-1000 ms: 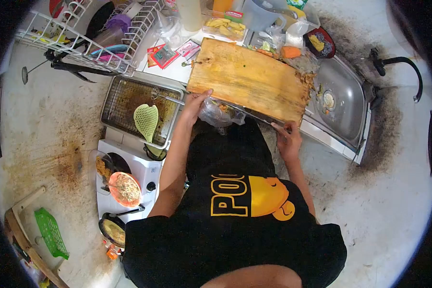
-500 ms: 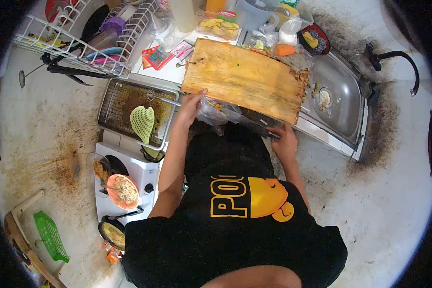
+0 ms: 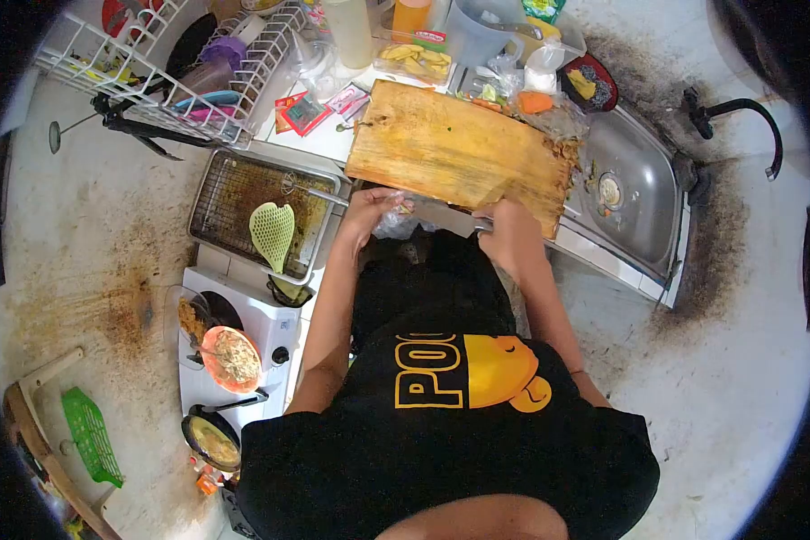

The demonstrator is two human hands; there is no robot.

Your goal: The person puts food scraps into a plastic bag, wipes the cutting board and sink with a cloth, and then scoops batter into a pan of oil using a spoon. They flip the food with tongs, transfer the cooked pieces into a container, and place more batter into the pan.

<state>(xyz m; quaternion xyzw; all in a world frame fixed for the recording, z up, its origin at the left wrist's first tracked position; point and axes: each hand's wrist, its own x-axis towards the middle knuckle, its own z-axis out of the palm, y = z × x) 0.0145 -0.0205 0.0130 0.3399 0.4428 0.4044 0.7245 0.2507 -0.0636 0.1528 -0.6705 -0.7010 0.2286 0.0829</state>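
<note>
Plastic bag (image 3: 392, 226): just above frame centre, at the lower edge of the wooden board (image 3: 459, 148).
Left hand (image 3: 367, 216): fingertips pinching the bag.
Right hand (image 3: 513, 236): fingers curled around a dark handle (image 3: 483, 222), its far end unclear.
Sink (image 3: 646, 166): upper right.
Metal tray (image 3: 228, 200): left of centre, green strainer (image 3: 272, 231) lying on it.

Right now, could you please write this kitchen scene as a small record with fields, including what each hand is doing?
Wooden board: lies flat beside the sink
Left hand: pinches a clear plastic bag at the board's near edge
Right hand: closed on a partly hidden tool, perhaps a knife
Sink contents: small scraps around the drain
Metal tray: holds a green slotted ladle
</note>
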